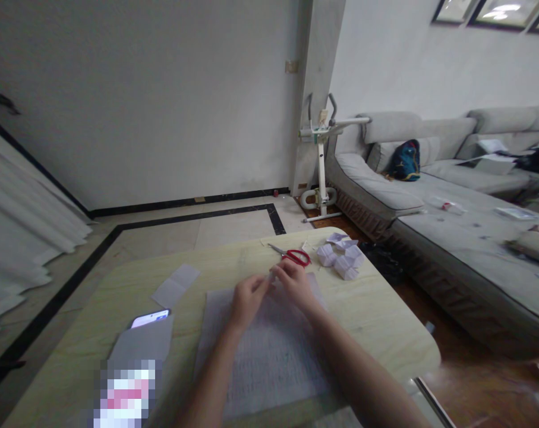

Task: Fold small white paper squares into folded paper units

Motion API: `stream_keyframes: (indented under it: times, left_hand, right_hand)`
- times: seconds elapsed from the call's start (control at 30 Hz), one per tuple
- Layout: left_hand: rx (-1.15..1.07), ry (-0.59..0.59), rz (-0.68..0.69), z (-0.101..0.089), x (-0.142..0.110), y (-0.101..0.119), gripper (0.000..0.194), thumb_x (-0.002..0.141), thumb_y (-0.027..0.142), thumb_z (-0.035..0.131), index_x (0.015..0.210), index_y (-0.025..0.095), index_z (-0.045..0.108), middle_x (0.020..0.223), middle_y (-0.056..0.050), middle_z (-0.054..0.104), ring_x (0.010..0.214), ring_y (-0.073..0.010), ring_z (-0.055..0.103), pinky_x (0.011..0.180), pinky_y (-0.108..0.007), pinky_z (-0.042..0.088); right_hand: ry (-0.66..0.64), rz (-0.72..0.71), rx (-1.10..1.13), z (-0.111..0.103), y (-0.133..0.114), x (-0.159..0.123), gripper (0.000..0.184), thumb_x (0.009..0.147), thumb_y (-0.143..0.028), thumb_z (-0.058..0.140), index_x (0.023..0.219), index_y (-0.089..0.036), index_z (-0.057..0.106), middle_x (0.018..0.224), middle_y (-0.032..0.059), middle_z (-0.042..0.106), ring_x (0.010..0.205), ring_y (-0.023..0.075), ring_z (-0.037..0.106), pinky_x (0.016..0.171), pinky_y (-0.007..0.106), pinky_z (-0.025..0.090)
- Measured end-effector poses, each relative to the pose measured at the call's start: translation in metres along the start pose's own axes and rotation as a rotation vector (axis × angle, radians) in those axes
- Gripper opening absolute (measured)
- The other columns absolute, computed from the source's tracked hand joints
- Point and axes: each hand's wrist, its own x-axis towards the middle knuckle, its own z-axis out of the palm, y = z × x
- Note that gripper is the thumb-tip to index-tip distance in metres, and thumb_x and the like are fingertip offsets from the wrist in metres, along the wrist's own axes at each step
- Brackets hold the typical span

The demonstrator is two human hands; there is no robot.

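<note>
Over the far part of a large printed sheet of paper [269, 368], my left hand [249, 297] and my right hand [293, 284] meet with fingertips pinched together. Between them shows a small piece of white paper [271, 277], mostly hidden by the fingers. Just beyond my right hand lies a pair of scissors [299, 257] with red handles, blades pointing left. Several folded paper pieces [347, 261] sit in a cluster to the right of the scissors. A creased paper slip [176, 285] lies flat to the left of my left hand.
On the left of the wooden table [385, 333] is a lit phone [150, 319], partly covered by a grey sheet [144, 339]. A blurred-out bright patch is nearer me. Past the table's right edge are a black bag [380, 258] and a grey sofa [451, 249]. White exercise equipment [321, 166] stands behind.
</note>
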Motion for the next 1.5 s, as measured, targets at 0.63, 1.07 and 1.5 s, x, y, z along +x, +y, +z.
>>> stream_keyframes:
  times: [0.63,1.07,1.5]
  left_hand:
    - [-0.072,-0.008,-0.025,-0.004,-0.002,0.012,0.036,0.077,0.045,0.058,0.069,0.012,0.069,0.063,-0.005,0.066,0.058,-0.0151,0.058,0.056,-0.023,0.045]
    - [0.071,0.009,0.008,-0.004,-0.002,0.003,0.037,0.079,0.046,0.053,0.066,0.013,0.065,0.062,-0.004,0.063,0.06,-0.0168,0.057,0.056,-0.023,0.043]
    - [0.145,0.052,0.092,-0.002,-0.002,0.001,0.036,0.083,0.043,0.05,0.065,0.015,0.063,0.059,-0.001,0.06,0.058,-0.015,0.055,0.055,-0.022,0.04]
  right_hand:
    - [-0.109,0.027,0.024,0.0,-0.011,-0.003,0.021,0.079,-0.034,0.056,0.068,-0.016,0.057,0.066,0.0007,0.056,0.064,0.0137,0.052,0.06,0.025,0.04]
    - [-0.081,0.076,0.025,0.002,-0.004,-0.002,0.022,0.079,-0.034,0.055,0.066,-0.017,0.056,0.062,-0.0004,0.054,0.062,0.0132,0.051,0.057,0.024,0.039]
    - [-0.111,0.055,0.012,0.004,0.003,-0.001,0.022,0.08,-0.033,0.054,0.066,-0.016,0.056,0.06,-0.0016,0.052,0.058,0.0118,0.048,0.054,0.023,0.038]
